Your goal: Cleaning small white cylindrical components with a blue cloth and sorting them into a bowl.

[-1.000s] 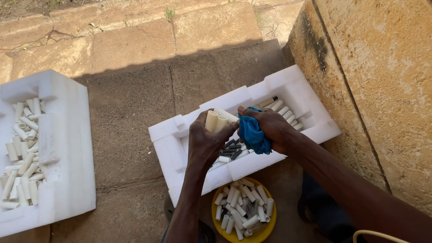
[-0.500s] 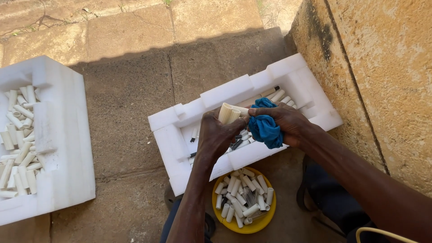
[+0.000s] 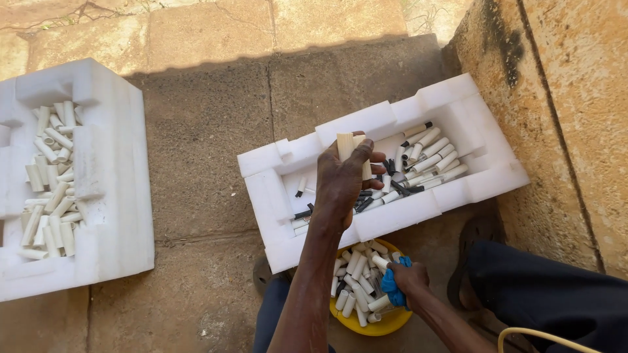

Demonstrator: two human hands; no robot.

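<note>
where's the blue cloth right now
In the head view the crumpled blue cloth is low and right of centre, held in the right hand over the round yellow bowl of short white tubes, just below the white foam tray.

Bowl (image 3: 386,323) before right tray (image 3: 392,124); another tray (image 3: 104,196) left.

Right hand (image 3: 407,280) with the blue cloth (image 3: 392,287) is dropping away from the tube (image 3: 353,151), now reaching into the yellow bowl (image 3: 376,323).

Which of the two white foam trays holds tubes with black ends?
The foam tray under the left hand; the other tray, far left, holds only plain pale tubes.
</note>
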